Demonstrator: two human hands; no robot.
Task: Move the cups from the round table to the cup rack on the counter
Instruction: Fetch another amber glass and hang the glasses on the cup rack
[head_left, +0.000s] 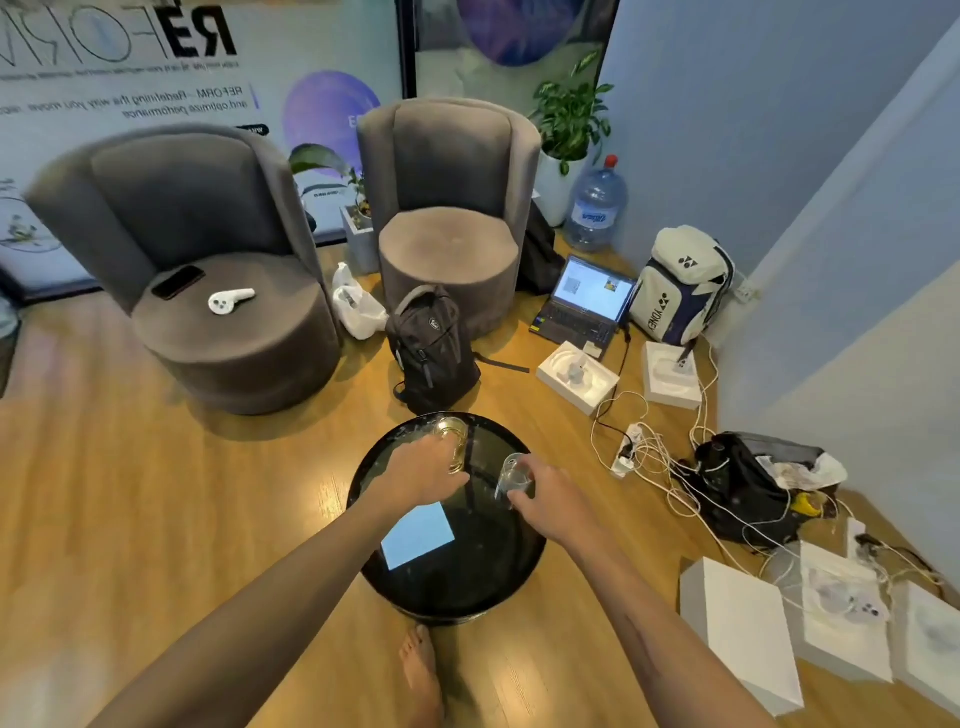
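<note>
Two clear glass cups are visible, both at the round black glossy desk (447, 577), and neither has reached the cup rack; the rack and its counter are not in view. The task therefore appears to be at its opening stage, with all carrying still to do.

Largest items first: two grey upholstered tub chairs (208, 291) stand beyond the desk on the wooden floor, with a black backpack (431, 353) between them and the desk's far edge. These play no part in the work.

On the desk, a pale blue rectangular sheet (418, 534) lies flat at the near left, clear of both cups.

The left hand (423, 470) reaches to the far left part of the desk top, its fingers against the first clear glass cup (453, 441). Whether this grip is closed on the cup cannot be told: the hand hides the contact.

The right hand (548, 493) is wrapped about the second clear glass cup (515, 475), which is tilted, its mouth leaning to the far left. This grip looks clamped on the cup. Whether the base is off the desk cannot be told.

Judgement: pick-up in hand, transport and racking of both cups outstanding. Any further cups elsewhere cannot be confirmed.
</note>
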